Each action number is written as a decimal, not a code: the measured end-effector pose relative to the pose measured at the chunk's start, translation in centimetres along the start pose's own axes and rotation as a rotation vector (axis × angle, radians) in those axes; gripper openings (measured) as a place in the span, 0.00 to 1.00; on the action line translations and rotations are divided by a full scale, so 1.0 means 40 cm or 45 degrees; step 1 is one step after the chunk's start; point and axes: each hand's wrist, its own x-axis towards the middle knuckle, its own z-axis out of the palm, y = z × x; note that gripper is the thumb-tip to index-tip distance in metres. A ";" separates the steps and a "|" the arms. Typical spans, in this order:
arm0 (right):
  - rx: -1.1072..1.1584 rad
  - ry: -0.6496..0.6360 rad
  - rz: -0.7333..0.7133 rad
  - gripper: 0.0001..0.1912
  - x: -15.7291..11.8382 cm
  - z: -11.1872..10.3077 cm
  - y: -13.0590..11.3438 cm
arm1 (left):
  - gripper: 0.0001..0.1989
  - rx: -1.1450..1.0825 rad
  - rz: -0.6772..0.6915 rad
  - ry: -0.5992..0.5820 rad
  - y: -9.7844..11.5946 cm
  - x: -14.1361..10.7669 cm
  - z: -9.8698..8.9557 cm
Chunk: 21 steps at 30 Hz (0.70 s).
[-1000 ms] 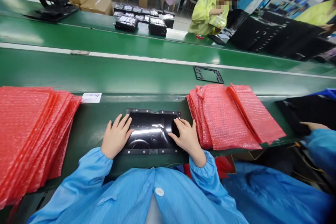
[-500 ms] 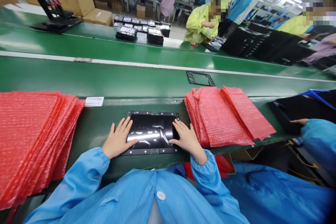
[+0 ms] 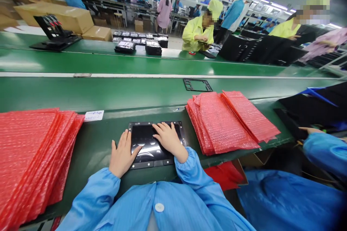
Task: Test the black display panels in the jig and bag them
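Note:
A black, glossy flat screen panel [image 3: 148, 146] with a screw-dotted frame lies on the green bench in front of me. Light reflects in wavy streaks on its surface, as on a loose film. My left hand [image 3: 121, 153] rests along the panel's left edge, fingers stretched and thumb over the glass. My right hand [image 3: 168, 138] lies on the upper right part of the panel with its fingers spread. Neither hand grips anything.
Stacks of red bubble-wrap bags stand left [image 3: 32, 155] and right [image 3: 225, 122]. A white label [image 3: 93, 116] sticks out by the left stack. Behind lies a thin black frame [image 3: 197, 85]. At right, a co-worker's sleeve [image 3: 324, 155] reaches toward black parts.
My right hand has moved left from the panel's right edge onto its upper surface. My left hand stays at the left edge. The camera view has tilted up a little.

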 end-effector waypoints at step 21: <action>0.597 0.747 0.369 0.17 -0.146 -0.163 0.084 | 0.20 -2.311 -0.825 0.152 0.050 0.068 -0.201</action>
